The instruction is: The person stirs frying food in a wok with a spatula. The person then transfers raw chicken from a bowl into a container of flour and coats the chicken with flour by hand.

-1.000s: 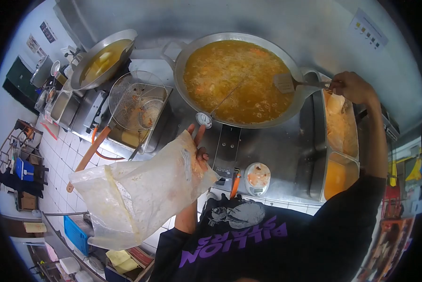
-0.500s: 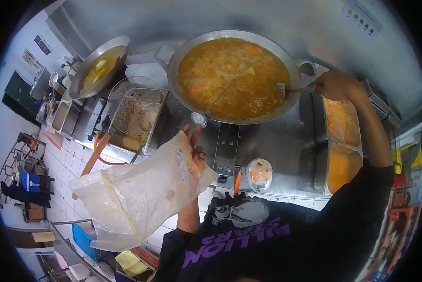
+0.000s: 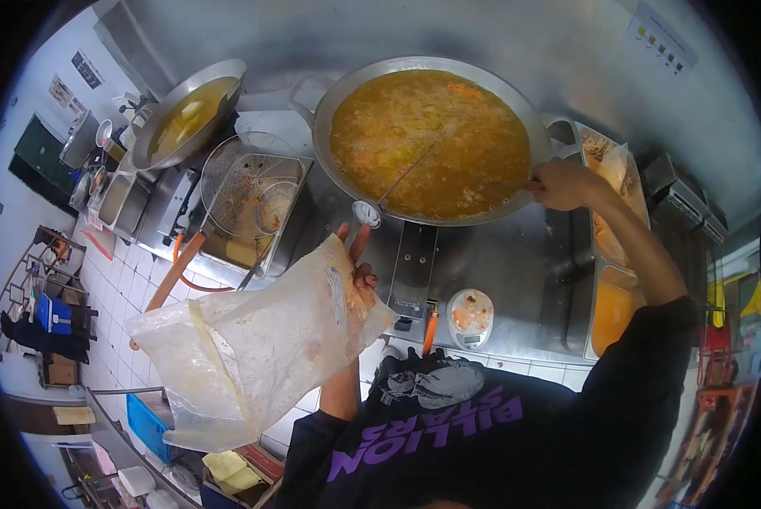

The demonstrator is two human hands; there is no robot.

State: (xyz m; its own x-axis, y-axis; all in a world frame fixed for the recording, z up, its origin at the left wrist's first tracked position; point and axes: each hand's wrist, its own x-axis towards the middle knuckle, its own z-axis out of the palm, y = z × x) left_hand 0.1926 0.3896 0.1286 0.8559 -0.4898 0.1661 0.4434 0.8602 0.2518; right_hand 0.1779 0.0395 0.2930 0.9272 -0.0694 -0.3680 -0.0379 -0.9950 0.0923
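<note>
My right hand (image 3: 565,184) grips the handle of a slotted metal spatula (image 3: 529,184) at the right rim of a large wok (image 3: 322,140). The spatula's head is under the bubbling oil (image 3: 414,182). Orange-brown pieces float near the wok's far side. A dial thermometer (image 3: 367,214) leans on the near rim with its probe in the oil. Just below the dial, my left hand (image 3: 359,263) holds a large, cloudy plastic bag (image 3: 262,339), smeared with orange near its top. Two of its fingers point up and the others curl; part of the hand is hidden by the bag.
A second wok (image 3: 151,140) stands at the left. Wire strainers (image 3: 249,178) rest over a metal tray, with a wooden handle (image 3: 173,276) sticking out. On the counter's front edge sits a small scale (image 3: 470,314). Right of the wok, a metal pan (image 3: 614,310) holds orange liquid.
My right hand has moved left toward the wok, and the spatula's head has gone under the oil. The left hand and bag stay nearly in place. The view has shifted slightly.
</note>
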